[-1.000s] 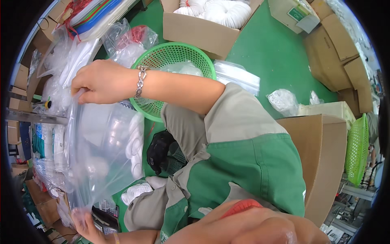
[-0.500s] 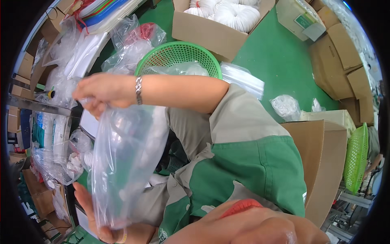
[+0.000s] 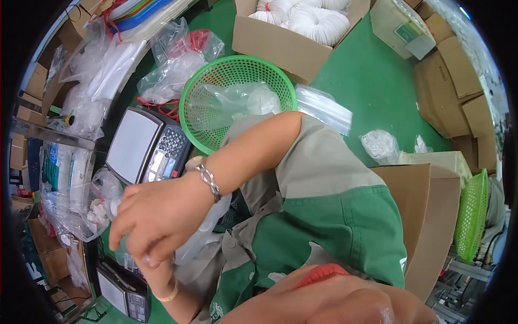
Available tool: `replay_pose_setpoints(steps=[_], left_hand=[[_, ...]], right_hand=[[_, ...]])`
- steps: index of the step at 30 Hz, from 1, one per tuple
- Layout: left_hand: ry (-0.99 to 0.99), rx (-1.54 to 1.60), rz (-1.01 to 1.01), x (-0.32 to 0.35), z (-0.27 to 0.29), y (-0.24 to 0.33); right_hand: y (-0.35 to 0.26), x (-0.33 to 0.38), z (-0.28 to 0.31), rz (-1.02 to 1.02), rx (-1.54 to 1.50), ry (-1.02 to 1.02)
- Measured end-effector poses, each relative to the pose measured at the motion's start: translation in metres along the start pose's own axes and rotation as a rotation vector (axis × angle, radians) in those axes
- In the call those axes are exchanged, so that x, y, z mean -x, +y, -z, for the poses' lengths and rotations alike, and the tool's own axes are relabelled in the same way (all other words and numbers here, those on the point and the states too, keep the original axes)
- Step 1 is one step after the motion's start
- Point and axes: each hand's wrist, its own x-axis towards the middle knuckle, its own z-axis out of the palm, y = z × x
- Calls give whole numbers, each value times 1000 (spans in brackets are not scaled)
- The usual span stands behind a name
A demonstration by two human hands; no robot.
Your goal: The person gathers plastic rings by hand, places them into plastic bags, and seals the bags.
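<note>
You held a clear plastic bag (image 3: 202, 237), crumpled and hanging limp beneath your wrist, low against your lap beside the scale.

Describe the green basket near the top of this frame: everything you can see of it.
The green basket is round, of plastic mesh by its look, with a thick rolled rim and open lattice walls. It rests tilted on the green floor, its opening facing the camera, beside a cardboard box and a grey weighing scale. Crumpled clear plastic bags lie inside. The person's forearm and sleeve cover its lower right rim.
</note>
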Motion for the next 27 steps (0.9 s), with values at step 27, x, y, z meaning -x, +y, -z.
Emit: replay_pose_setpoints(steps=[27], left_hand=[[73, -316, -83, -12, 9, 14]], right_hand=[[36, 17, -3, -443, -151, -498]])
